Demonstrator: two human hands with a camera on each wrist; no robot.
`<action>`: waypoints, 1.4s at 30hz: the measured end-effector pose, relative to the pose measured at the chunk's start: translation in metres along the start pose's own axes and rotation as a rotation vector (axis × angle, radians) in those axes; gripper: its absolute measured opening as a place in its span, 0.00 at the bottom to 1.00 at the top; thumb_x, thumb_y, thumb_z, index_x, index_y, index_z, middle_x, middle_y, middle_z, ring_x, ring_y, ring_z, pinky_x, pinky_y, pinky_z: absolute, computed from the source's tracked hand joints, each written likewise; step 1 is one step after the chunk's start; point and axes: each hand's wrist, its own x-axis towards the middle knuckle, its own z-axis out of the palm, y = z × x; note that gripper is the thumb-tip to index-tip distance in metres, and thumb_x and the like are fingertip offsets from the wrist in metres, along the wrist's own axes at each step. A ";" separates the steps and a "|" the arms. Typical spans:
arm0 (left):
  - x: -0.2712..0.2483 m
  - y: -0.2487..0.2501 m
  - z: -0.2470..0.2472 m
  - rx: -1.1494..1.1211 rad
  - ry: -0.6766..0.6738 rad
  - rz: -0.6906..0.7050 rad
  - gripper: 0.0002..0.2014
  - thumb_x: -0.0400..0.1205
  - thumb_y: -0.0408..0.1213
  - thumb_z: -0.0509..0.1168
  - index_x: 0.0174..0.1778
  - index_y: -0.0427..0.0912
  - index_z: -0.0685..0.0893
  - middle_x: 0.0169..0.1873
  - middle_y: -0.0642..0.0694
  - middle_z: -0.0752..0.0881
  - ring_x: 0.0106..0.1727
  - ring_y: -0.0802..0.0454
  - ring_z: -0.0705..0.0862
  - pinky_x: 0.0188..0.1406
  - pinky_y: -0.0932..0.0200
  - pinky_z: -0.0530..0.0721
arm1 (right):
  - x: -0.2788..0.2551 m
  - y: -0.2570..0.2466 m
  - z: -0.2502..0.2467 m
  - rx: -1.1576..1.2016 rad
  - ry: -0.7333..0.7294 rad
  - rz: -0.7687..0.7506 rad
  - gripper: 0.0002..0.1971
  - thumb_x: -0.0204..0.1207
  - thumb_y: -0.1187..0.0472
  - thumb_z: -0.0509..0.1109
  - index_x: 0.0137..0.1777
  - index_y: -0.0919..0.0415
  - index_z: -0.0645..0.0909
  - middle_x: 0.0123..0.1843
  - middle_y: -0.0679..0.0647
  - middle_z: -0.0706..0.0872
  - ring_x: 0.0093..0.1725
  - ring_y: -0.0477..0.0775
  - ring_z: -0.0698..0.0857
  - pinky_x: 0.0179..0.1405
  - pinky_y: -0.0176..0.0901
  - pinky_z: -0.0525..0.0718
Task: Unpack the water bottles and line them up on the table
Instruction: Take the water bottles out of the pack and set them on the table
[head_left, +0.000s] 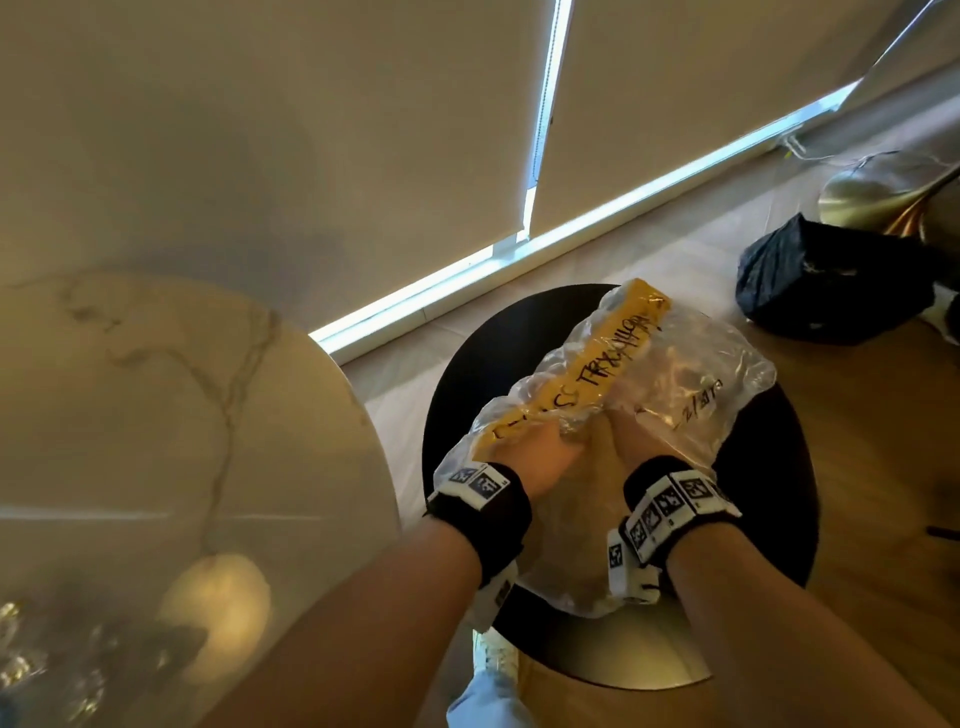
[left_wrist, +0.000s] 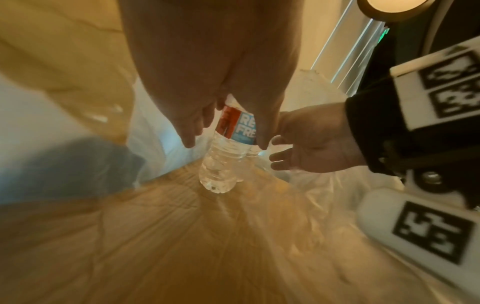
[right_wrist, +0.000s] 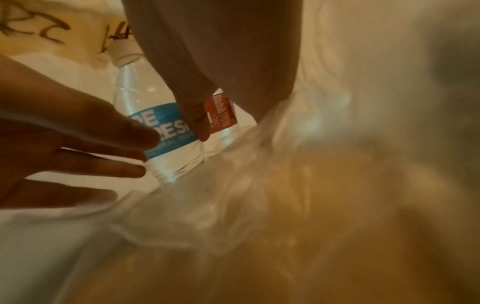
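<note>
A clear plastic bag (head_left: 691, 374) with a yellow taped strip (head_left: 597, 374) lies on a round black stool (head_left: 769, 493). Both hands are inside it. The wrist views show a clear water bottle (left_wrist: 226, 148) (right_wrist: 166, 131) with a blue and red label. My left hand (head_left: 524, 457) (left_wrist: 226, 142) holds it between thumb and fingers. My right hand (head_left: 618, 441) (left_wrist: 311, 144) is open, one fingertip touching the label. A second bottle (left_wrist: 250, 154) sits just behind the first. The head view hides the bottles under my hands and the crumpled plastic.
A round marble table (head_left: 156, 415) stands to the left of the stool, with blurred shiny shapes (head_left: 52, 665) at its near edge. A black bag (head_left: 831, 291) lies on the wooden floor at the right. Closed blinds cover the window behind.
</note>
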 end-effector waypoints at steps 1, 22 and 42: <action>0.004 0.002 0.002 -0.060 -0.039 -0.006 0.20 0.87 0.59 0.56 0.66 0.54 0.83 0.55 0.50 0.87 0.56 0.48 0.86 0.56 0.54 0.84 | 0.006 0.006 -0.001 0.099 -0.033 0.061 0.23 0.90 0.61 0.50 0.81 0.72 0.63 0.83 0.66 0.66 0.81 0.62 0.67 0.41 0.29 0.75; -0.138 -0.028 -0.031 -0.064 -0.087 0.178 0.40 0.72 0.69 0.66 0.78 0.60 0.66 0.78 0.50 0.72 0.78 0.46 0.72 0.81 0.42 0.69 | -0.077 0.017 -0.007 -0.480 -0.287 -0.339 0.23 0.73 0.58 0.78 0.66 0.45 0.76 0.57 0.40 0.78 0.64 0.44 0.78 0.60 0.26 0.68; -0.336 -0.152 -0.079 -0.596 0.842 -0.404 0.29 0.72 0.50 0.81 0.66 0.64 0.75 0.56 0.55 0.86 0.55 0.53 0.87 0.53 0.54 0.90 | -0.194 -0.079 0.151 -0.214 -0.417 -0.906 0.27 0.68 0.45 0.80 0.65 0.41 0.73 0.53 0.42 0.87 0.52 0.43 0.87 0.54 0.42 0.88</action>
